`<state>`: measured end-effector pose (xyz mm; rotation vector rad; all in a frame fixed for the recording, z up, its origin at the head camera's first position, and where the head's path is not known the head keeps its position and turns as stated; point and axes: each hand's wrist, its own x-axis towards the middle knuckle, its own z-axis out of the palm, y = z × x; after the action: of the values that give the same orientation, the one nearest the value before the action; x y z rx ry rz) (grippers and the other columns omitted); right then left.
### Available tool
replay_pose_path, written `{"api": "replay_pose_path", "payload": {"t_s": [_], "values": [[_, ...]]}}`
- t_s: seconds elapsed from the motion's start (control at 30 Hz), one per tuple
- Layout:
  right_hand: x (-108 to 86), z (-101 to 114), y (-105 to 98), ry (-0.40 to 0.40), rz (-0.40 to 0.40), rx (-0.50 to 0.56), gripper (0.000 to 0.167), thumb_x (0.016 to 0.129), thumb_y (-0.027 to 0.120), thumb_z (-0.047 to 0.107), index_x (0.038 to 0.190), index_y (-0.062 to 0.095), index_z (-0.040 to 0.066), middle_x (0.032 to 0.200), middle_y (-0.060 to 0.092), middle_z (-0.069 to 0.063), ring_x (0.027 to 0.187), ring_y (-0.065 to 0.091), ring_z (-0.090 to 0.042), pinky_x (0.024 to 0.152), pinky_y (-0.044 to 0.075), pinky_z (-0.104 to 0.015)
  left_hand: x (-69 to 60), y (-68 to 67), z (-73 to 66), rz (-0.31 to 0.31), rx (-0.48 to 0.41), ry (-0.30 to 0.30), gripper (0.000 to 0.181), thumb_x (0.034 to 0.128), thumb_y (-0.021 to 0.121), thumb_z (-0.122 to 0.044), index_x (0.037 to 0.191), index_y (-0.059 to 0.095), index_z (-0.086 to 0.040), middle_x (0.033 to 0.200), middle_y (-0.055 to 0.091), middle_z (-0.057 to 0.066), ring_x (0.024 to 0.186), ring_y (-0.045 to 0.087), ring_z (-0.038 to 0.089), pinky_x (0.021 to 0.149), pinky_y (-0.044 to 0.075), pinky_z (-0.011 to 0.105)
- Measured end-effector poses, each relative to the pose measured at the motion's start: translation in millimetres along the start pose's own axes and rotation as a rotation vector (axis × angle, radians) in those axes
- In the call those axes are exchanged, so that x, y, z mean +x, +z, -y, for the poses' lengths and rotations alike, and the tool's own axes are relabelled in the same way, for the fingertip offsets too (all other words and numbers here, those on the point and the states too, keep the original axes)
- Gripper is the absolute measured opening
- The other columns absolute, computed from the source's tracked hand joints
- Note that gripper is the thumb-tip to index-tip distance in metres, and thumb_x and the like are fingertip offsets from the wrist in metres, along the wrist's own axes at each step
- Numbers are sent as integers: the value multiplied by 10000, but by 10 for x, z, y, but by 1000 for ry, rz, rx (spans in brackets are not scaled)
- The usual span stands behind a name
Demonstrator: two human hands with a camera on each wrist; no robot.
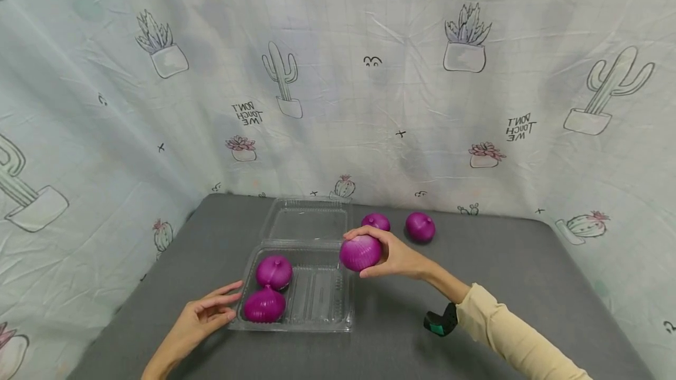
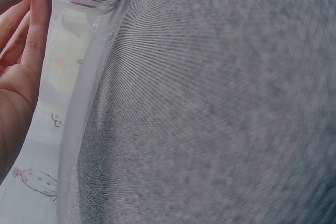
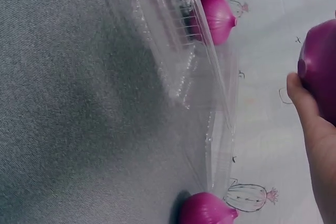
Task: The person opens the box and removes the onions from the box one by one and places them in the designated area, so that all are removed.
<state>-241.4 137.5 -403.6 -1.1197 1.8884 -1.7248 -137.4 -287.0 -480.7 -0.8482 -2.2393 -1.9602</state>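
Observation:
My right hand [image 1: 393, 257] grips a purple onion [image 1: 360, 253] in the air beside the right wall of a clear plastic clamshell box [image 1: 322, 328]. In the right wrist view the thumb presses against that held onion [image 3: 321, 72]. Two more onions sit in the left half of the box: a rear onion [image 1: 274, 272] and a front onion [image 1: 264, 305]. At the box's left edge is my left hand [image 1: 203, 316], its fingers extended and slightly bent, touching or nearly touching the rim. The left wrist view shows these fingers [image 2: 35, 30] by the box wall.
The box's transparent lid [image 1: 308, 223] lies folded back behind it. Two onions stand on the grey table at the back right, one onion [image 1: 377, 221] partly behind my right hand and another onion [image 1: 420, 227] farther right. A black-and-green device [image 1: 440, 320] is at my right wrist. A printed curtain [image 1: 338, 92] hangs behind.

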Motion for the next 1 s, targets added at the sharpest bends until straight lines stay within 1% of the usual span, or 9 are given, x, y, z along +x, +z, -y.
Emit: {"api": "replay_pose_path", "payload": {"t_s": [0.1,0.23,0.43,0.57,0.67,0.77,0.8,0.9,1.0], "values": [[8,6,-15,-36,-32,-39,526,791,750,10,1264,525,58,1380,465,-143,1223,462,-328,902,508,-413,7,-4,3,-1,8,2,320,859,563,189,1178,563,189,1378,537,-9,901,636,138,752,524,206],[0,2,-31,-32,-48,-70,480,823,727,27,1262,536,61,1378,478,-110,1221,462,-328,896,510,-410,7,-4,1,-1,15,-4,321,858,570,183,1179,562,190,1374,539,-23,894,635,125,749,523,203],[-27,21,-47,88,-18,-40,440,938,604,140,1359,478,110,1405,401,-105,1159,488,-339,818,540,-438,-1,-5,-9,-13,43,-37,316,863,584,160,1179,574,176,1362,544,-56,887,636,125,742,525,205],[-21,9,-61,164,42,13,356,985,532,238,1310,501,96,1333,448,-143,1068,575,-332,741,555,-492,-4,-7,-13,-25,76,-59,312,864,601,138,1175,588,160,1352,549,-76,882,636,127,732,528,209],[-19,-28,-59,189,96,82,381,957,580,228,1284,496,51,1295,458,-167,1014,614,-336,716,544,-550,-3,-6,-12,-28,90,-60,313,862,609,132,1174,592,154,1352,548,-79,882,638,132,727,529,211],[-29,-60,-45,208,139,120,470,890,675,180,1289,475,32,1289,454,-165,996,620,-337,723,546,-542,2,-1,-14,-28,95,-62,314,861,613,127,1174,593,154,1353,546,-80,884,640,138,725,530,214],[-35,-64,-39,220,148,124,499,870,699,170,1293,473,35,1282,461,-165,974,627,-364,728,548,-536,2,2,-15,-29,97,-64,314,862,614,124,1173,593,154,1353,546,-83,882,640,137,724,531,214],[-45,-54,-19,259,144,102,540,856,721,199,1309,468,51,1254,494,-165,910,638,-426,728,557,-500,3,8,-20,-31,100,-71,312,863,619,116,1171,592,157,1350,546,-90,880,640,137,722,531,215],[-42,-29,-1,301,112,112,525,879,697,234,1315,464,55,1254,490,-174,969,612,-418,749,543,-536,2,12,-25,-36,103,-74,311,863,621,113,1169,592,160,1346,548,-95,880,640,137,722,531,214]]}}
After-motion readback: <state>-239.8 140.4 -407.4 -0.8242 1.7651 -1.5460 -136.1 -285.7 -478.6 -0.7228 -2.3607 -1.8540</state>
